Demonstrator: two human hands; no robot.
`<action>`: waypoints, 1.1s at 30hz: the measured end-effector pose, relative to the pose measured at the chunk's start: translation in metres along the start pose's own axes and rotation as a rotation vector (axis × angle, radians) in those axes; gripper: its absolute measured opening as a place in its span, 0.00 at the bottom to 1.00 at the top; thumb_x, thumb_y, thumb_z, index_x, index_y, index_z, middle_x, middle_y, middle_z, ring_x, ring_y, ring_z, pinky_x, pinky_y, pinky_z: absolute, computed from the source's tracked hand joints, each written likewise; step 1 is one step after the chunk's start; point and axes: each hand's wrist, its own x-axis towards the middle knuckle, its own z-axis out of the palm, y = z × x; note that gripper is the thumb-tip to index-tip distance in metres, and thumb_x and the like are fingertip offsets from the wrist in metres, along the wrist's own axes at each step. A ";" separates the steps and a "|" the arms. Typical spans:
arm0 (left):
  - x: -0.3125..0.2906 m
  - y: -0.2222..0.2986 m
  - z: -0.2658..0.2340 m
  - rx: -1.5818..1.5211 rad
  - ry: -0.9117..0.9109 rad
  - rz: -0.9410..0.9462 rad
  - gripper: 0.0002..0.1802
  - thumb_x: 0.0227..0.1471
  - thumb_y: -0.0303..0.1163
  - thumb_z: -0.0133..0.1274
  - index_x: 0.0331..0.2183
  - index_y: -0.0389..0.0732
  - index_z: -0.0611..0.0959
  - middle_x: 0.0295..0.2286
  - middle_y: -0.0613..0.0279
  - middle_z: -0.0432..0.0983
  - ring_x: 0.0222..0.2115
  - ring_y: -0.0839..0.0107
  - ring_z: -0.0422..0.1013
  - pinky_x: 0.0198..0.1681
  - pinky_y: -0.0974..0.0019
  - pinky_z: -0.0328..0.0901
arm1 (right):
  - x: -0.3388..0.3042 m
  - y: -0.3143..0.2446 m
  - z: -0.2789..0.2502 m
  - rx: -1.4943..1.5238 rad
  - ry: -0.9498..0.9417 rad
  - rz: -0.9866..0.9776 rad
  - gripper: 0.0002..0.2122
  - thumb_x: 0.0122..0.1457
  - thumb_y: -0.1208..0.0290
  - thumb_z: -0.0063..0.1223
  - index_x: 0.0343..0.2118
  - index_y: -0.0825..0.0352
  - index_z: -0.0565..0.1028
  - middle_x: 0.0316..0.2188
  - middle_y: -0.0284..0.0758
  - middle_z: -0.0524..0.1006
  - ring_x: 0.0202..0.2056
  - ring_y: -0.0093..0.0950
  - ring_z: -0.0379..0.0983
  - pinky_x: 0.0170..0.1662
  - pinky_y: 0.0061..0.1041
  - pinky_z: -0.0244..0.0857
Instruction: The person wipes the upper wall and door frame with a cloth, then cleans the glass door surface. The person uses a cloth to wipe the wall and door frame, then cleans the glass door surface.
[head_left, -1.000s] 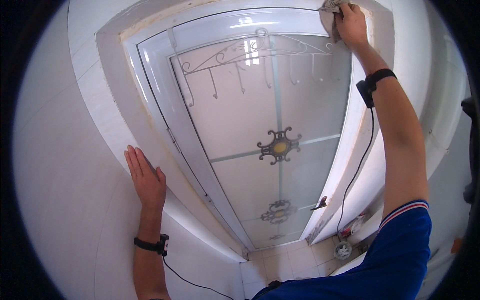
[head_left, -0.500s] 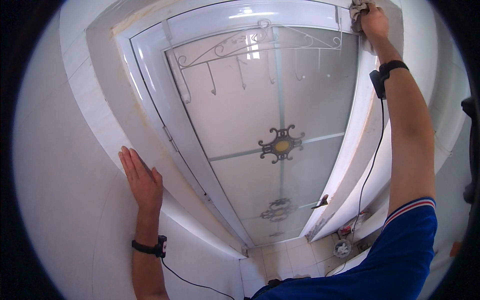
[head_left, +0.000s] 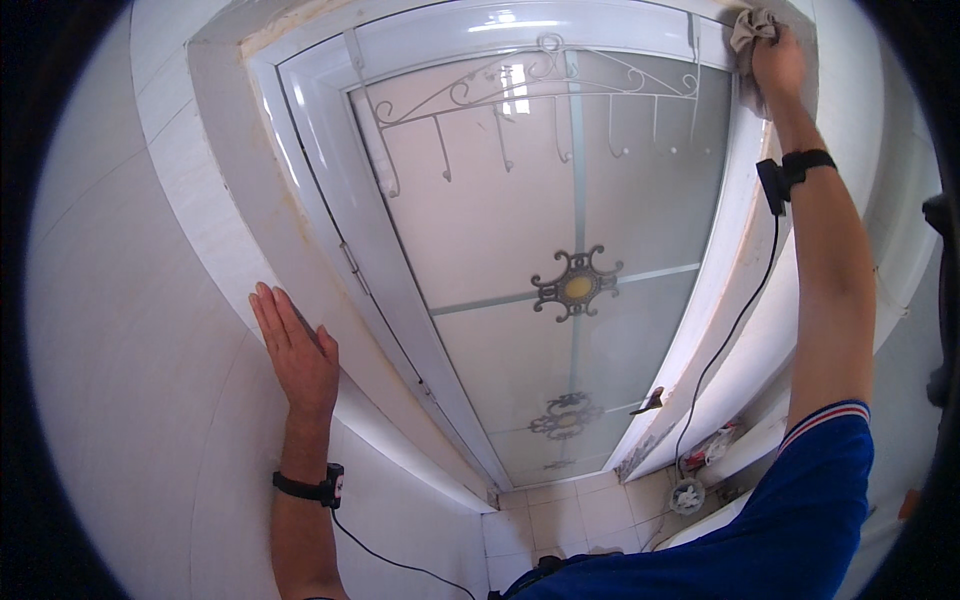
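Grips a crumpled beige cloth in the right hand, fingers curled round the bunched folds and tips mostly hidden. Holds it at the upper right corner of the white door frame, a loose part hanging down beside the palm. Extends the left hand flat, fingers straight and close together, thumb set a little apart, at the edge of the pale wall left of the doorway; cannot tell palm contact from this view. Wears a left wrist strap and a right wrist strap, both black with a small box and a dark cable, and a blue sleeve trimmed in red and white. Faces a frosted glass door with a pale hook rack hung from its top edge, a dark scrolled ornament with a yellow middle, a similar lower ornament towards the bottom edge, and a dark handle low on the right edge. Looks down past the bottom edge to tiled floor, with a round container of white pieces near the lower right corner
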 end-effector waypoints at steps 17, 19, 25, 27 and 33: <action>-0.001 0.000 0.000 -0.004 0.002 0.009 0.48 0.55 0.20 0.57 0.71 0.26 0.54 0.73 0.35 0.44 0.74 0.35 0.43 0.76 0.43 0.46 | -0.085 -0.086 -0.035 0.016 0.097 -0.486 0.18 0.63 0.77 0.48 0.55 0.75 0.75 0.48 0.60 0.78 0.52 0.59 0.75 0.59 0.48 0.70; -0.001 -0.001 -0.001 -0.021 0.001 0.009 0.48 0.55 0.20 0.57 0.71 0.26 0.54 0.73 0.35 0.44 0.74 0.35 0.43 0.76 0.42 0.46 | -0.090 -0.089 -0.038 0.006 0.056 -0.526 0.25 0.56 0.79 0.56 0.59 0.71 0.74 0.58 0.53 0.74 0.60 0.57 0.69 0.66 0.48 0.64; -0.001 0.001 0.001 -0.003 0.034 0.031 0.47 0.56 0.20 0.56 0.71 0.26 0.54 0.73 0.35 0.45 0.74 0.35 0.43 0.76 0.42 0.46 | -0.096 -0.054 -0.031 -0.069 -0.050 -0.537 0.29 0.55 0.78 0.59 0.63 0.67 0.72 0.66 0.49 0.70 0.66 0.57 0.62 0.71 0.48 0.59; -0.002 0.001 0.001 0.004 0.018 0.027 0.46 0.56 0.20 0.56 0.71 0.26 0.54 0.73 0.35 0.45 0.74 0.34 0.44 0.76 0.42 0.46 | -0.098 -0.038 -0.027 -0.119 -0.066 -0.473 0.28 0.57 0.78 0.57 0.63 0.67 0.73 0.66 0.50 0.70 0.66 0.57 0.63 0.70 0.48 0.59; -0.002 -0.001 0.004 0.011 0.030 0.034 0.46 0.57 0.20 0.54 0.71 0.25 0.54 0.73 0.34 0.46 0.74 0.34 0.43 0.75 0.40 0.47 | -0.094 -0.001 -0.023 -0.259 -0.104 -0.326 0.24 0.61 0.75 0.55 0.63 0.65 0.73 0.62 0.50 0.72 0.61 0.56 0.69 0.66 0.50 0.64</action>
